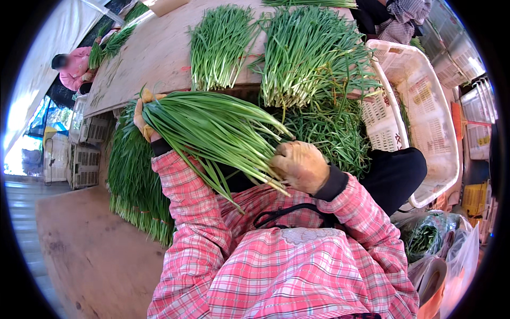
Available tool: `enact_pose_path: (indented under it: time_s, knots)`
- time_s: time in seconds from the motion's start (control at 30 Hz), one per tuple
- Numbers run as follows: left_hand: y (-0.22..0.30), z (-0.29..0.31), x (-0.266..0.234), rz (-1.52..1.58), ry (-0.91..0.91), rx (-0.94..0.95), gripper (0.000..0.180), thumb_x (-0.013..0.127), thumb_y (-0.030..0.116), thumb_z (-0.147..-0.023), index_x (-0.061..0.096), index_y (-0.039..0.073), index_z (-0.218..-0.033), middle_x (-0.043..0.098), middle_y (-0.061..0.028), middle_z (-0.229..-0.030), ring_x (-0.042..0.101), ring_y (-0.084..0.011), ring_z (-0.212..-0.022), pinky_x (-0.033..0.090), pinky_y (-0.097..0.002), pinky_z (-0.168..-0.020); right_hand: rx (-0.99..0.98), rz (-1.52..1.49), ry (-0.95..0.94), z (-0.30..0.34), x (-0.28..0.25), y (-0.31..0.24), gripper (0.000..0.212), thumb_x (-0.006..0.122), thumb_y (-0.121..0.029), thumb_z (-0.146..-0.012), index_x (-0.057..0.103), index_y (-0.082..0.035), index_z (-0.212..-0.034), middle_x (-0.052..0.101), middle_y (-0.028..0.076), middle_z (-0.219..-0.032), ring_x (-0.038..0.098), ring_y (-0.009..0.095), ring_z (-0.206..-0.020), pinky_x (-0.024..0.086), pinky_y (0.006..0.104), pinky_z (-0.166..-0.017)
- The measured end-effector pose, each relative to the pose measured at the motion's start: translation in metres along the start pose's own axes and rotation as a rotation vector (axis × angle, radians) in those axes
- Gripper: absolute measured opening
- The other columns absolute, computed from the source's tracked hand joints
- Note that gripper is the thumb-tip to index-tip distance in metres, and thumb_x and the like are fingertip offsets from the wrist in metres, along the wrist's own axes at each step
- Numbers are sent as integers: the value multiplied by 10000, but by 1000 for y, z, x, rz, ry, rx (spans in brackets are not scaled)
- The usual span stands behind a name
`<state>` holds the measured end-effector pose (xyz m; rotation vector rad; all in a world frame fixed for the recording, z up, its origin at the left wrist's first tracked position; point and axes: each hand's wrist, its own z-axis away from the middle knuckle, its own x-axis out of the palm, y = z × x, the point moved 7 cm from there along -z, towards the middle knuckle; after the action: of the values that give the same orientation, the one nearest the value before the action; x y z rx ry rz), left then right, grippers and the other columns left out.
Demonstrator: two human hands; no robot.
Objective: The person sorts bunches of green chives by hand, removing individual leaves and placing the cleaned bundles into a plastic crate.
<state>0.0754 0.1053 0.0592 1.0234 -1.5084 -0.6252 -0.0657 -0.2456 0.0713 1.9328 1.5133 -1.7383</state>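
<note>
The leafy bunch [212, 122] spans from left fingers [147, 97] to right fingers [285, 159].

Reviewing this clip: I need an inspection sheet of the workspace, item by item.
Surface: wooden tabletop, bearing piles of greens.
Job's things: long-leaved green bunch, between both hands.
Clutter: loose leaves below the table edge; clear plastic bag at lower right.
Hands: left hand holds the leafy end; right hand at the stem ends, fingers curled, exact grip hidden.
Cables: nothing seen for certain.
Surroundings: white crate at right; person in pink at upper left.
</note>
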Motion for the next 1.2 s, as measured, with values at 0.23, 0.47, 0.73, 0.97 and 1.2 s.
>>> enact_pose_path:
  time_s: [0.23,0.47,0.73,0.97,1.2]
  knots:
    - [-6,-7,-36,289,158,-257,249,398,312,-885,487,92,-813,572,-89,-771,536,-279,-698,459,-457,-752,358,153,-259,90,4,77,220,639,-235,-751,621,-43,-856,602,156,-834,600,341,-769,474,431,-650]
    - [-6,-8,9,189,303,-36,214,441,275,-871,461,107,-740,524,-39,-686,499,-191,-630,458,-387,-650,255,-92,118,-2,-12,4,446,598,-308,-869,513,-2,-1182,593,209,-1026,596,364,-933,492,401,-786]
    - [31,-2,41,-45,478,165,177,498,151,-830,450,119,-662,465,3,-615,434,-138,-529,389,-276,-520,543,93,256,86,-1,76,130,638,-127,-835,556,-47,-774,558,167,-617,569,341,-543,455,381,-488]
    - [37,-9,37,123,676,164,166,510,159,-822,463,88,-680,493,-22,-625,474,-151,-551,409,-298,-540,364,-212,93,34,3,15,370,728,-245,-770,618,-16,-1040,641,111,-720,634,245,-614,505,332,-571]
    - [39,-25,51,86,672,205,207,494,203,-860,524,45,-730,542,-72,-652,520,-217,-567,439,-344,-562,296,180,75,-30,52,40,84,594,-173,-816,591,-89,-829,591,90,-676,596,274,-599,462,381,-506]
